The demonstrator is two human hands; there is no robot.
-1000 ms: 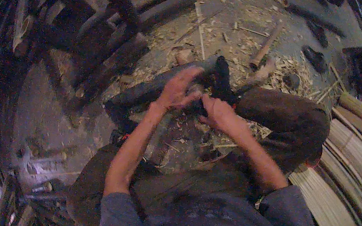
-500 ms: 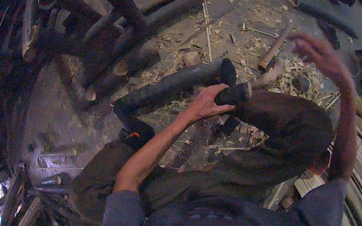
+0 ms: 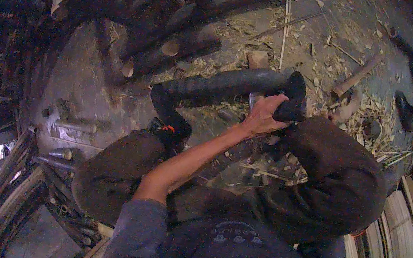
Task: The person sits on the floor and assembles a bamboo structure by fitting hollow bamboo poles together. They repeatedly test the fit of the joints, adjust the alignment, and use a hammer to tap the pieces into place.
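Observation:
My left hand reaches across to my right ankle. Its thumb and fingers curl round a dark, rounded thing there; whether this is part of my footwear or a separate piece, I cannot tell. Just beyond the hand, a thick dark bamboo pole lies crosswise between my two feet. The right foot, in black footwear, is at its right end, and the left foot, black with an orange mark, at its left end. My right hand is out of view.
More dark bamboo poles lie at the far left. A wooden block sits behind the pole, and a wooden stick stands out among shavings. Bent pale strips are stacked at my right. Short tubes lie at the left.
The view has swung, so the scene sits farther right. My right hand, raised over the shavings before, has gone out of view. My left hand keeps its grip by the right ankle.

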